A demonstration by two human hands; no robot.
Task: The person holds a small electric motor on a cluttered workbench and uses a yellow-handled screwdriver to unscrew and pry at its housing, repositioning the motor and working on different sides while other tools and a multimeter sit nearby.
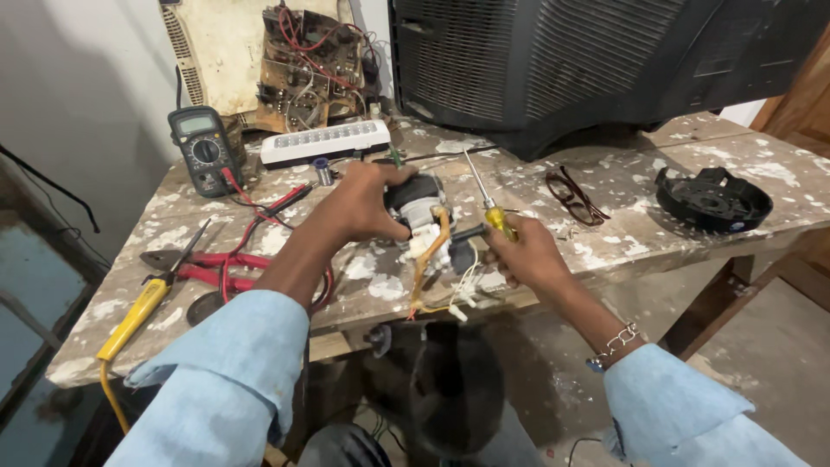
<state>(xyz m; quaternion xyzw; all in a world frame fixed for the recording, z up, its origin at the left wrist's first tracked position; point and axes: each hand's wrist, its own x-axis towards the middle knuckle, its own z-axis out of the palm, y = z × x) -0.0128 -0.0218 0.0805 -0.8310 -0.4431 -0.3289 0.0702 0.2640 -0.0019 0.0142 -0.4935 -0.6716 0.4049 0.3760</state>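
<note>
Yellow-handled screwdriver (pixel 494 210) sits gripped in the right hand (pixel 527 255); left hand (pixel 363 203) clasps the motor (pixel 421 207).

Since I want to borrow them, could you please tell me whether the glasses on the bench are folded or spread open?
Folded: the glasses lie flat on the bench, their arms crossed behind the lenses, apart from both hands.

My left hand (pixel 367 207) is curled in a firm grip, arm extended; my right hand (pixel 526 255) is fisted, wrist bent.
</note>
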